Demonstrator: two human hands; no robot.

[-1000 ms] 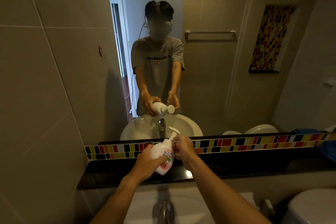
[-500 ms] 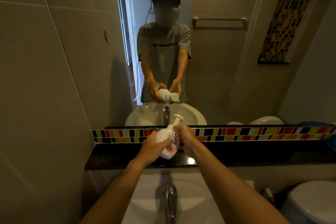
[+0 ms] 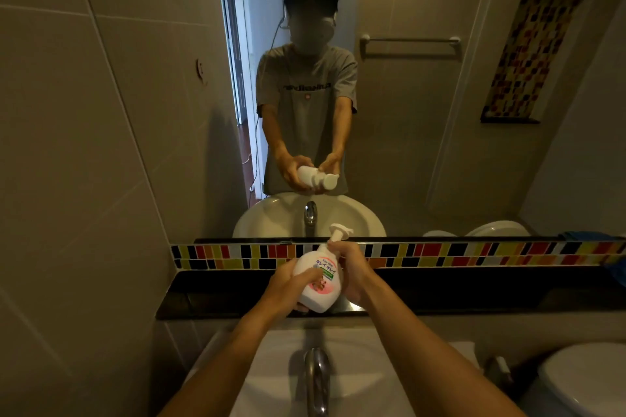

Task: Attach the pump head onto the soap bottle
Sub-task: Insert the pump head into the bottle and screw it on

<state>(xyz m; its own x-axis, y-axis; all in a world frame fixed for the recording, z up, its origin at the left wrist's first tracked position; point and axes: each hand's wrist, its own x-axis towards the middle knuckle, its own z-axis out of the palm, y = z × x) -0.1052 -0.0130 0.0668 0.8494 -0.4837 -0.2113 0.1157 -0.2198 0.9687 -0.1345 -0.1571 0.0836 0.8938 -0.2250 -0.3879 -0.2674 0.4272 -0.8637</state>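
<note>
A white soap bottle (image 3: 317, 279) with a pink and green label is held in the air over the black ledge, tilted with its top pointing away from me. My left hand (image 3: 288, 284) wraps around the bottle's body from the left. My right hand (image 3: 352, 269) is closed around the bottle's neck, at the collar of the white pump head (image 3: 338, 233). The pump head sits on top of the bottle, its nozzle pointing right. The collar itself is hidden by my fingers.
A black ledge (image 3: 216, 294) runs under a strip of coloured tiles (image 3: 457, 253) and a wall mirror (image 3: 406, 112) that reflects me. Below are the white basin (image 3: 271, 369) with a chrome tap (image 3: 316, 379). A toilet (image 3: 582, 382) stands at the lower right.
My view has tipped downward, so the bottle and hands sit lower in the frame. My right hand has shifted around the neck of the bottle. Both hands keep their hold.
</note>
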